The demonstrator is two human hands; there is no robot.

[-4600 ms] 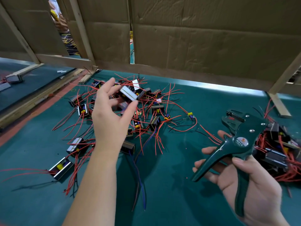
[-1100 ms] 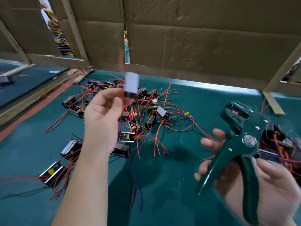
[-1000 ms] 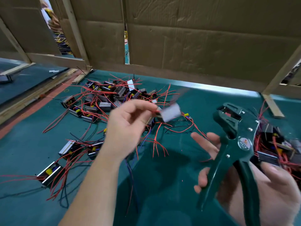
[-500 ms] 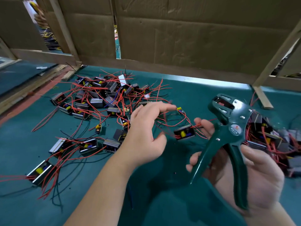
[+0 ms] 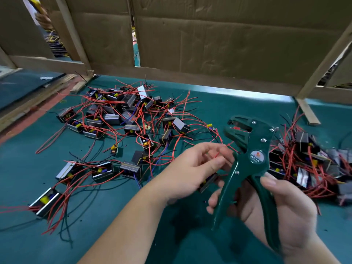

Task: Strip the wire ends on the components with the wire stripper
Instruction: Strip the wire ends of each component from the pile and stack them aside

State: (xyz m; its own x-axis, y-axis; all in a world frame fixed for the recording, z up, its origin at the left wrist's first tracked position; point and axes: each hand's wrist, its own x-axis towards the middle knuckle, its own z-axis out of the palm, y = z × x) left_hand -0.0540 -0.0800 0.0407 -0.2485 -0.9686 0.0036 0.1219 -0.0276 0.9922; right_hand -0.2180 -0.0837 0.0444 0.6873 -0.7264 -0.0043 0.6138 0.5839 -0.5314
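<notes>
The left hand [image 5: 198, 168] is curled, thumb and forefinger pinching a red wire [image 5: 216, 155] whose free end points to 2 o'clock, close to the stripper's head. A component [image 5: 208, 182] shows just under this hand at 5 o'clock; what bears it cannot be told. The right hand [image 5: 285, 208], at 4 o'clock from the left, grasps the green stripper [image 5: 256, 149] by its spread handles, head up and turned towards 11 o'clock, jaws apart. On the green mat [image 5: 114, 225], a left heap [image 5: 122, 119] of components with red and black wires lies at 10 o'clock from the hands. A right heap [image 5: 308, 161] lies at 3 o'clock behind the stripper. Cardboard [image 5: 219, 44] stands at 12 o'clock.
</notes>
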